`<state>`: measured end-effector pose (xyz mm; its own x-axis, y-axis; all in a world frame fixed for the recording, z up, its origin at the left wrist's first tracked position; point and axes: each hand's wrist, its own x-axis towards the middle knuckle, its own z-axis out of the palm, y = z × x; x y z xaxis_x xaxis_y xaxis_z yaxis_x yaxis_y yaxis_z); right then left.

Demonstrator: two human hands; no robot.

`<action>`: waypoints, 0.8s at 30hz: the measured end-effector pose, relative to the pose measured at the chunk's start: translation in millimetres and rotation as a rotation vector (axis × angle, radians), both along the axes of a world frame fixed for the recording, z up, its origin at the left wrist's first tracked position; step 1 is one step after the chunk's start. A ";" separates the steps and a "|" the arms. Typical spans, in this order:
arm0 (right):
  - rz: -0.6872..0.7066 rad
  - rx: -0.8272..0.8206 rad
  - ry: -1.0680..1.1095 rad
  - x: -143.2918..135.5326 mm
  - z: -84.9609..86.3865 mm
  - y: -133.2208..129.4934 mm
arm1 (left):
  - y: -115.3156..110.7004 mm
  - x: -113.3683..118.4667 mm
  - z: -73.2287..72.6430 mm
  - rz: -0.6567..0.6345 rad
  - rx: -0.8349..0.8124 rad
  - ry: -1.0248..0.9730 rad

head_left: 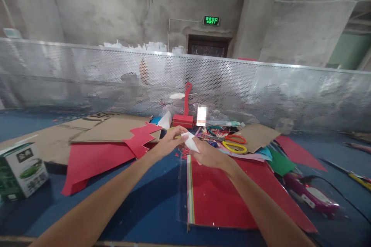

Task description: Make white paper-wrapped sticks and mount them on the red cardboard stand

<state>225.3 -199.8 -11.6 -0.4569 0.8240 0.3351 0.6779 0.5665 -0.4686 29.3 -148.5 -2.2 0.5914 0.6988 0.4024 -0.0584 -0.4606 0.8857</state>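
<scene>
Over the middle of the table, a small white piece of paper (190, 142) is held up between my two hands; it looks folded or curled. The fingers of my left hand (174, 137) pinch its upper left edge. My right hand (211, 155) grips the lower right side, its fingertips partly hidden behind the paper. Beneath my right hand and forearm lies a stack of coloured paper with a red sheet (223, 197) on top. Just beyond are yellow-handled scissors (234, 147), orange-handled scissors (236, 138) and a heap of small pens or sticks.
At the left stand a milk carton (31, 171) and flat cardboard (107, 129), with cut red paper (95, 164) nearby. A red box (183, 120) with a tall red hook-shaped piece (186, 98) is at the back. A purple power strip (311, 195) lies right, before a perforated metal screen (72, 81).
</scene>
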 end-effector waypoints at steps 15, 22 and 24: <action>0.053 -0.008 0.183 0.7 4.6 4.8 | 3.6 0.3 -5.8 -0.092 0.148 -0.125; 0.003 -0.095 0.324 0.0 -0.7 7.1 | 7.2 4.6 -11.9 -0.046 0.184 -0.169; 0.005 -0.119 0.340 -0.3 -2.5 8.1 | 8.4 5.6 -13.3 -0.046 0.212 -0.173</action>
